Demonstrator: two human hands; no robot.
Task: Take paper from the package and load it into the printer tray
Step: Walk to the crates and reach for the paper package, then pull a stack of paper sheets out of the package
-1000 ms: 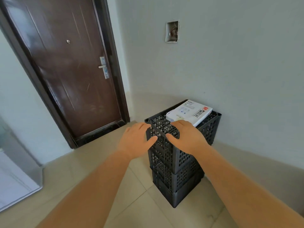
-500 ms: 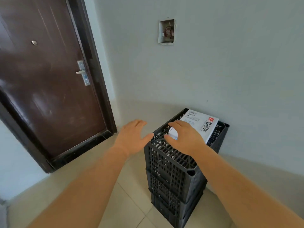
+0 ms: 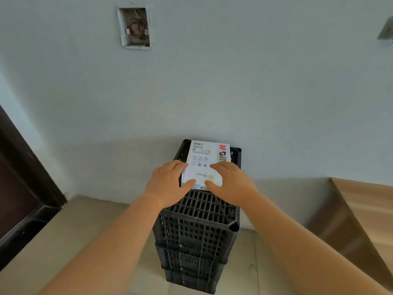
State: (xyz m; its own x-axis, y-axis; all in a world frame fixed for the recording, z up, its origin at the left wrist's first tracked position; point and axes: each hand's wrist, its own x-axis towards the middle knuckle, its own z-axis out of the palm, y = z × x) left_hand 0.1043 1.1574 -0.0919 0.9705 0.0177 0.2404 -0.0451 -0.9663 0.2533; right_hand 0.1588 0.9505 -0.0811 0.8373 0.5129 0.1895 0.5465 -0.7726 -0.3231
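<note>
The paper package (image 3: 207,160) lies on the far end of the top black crate (image 3: 197,222), at twelve o'clock. The left hand (image 3: 168,184) and right hand (image 3: 231,184) press spread fingers on its near end, grip apart.

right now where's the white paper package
In the head view, the white paper package lies centre frame atop the stacked black plastic crates, against the wall, under both hands.

Both arms reach forward; left hand (image 3: 168,184) and right hand (image 3: 231,184) lie palms down, fingers spread.
</note>
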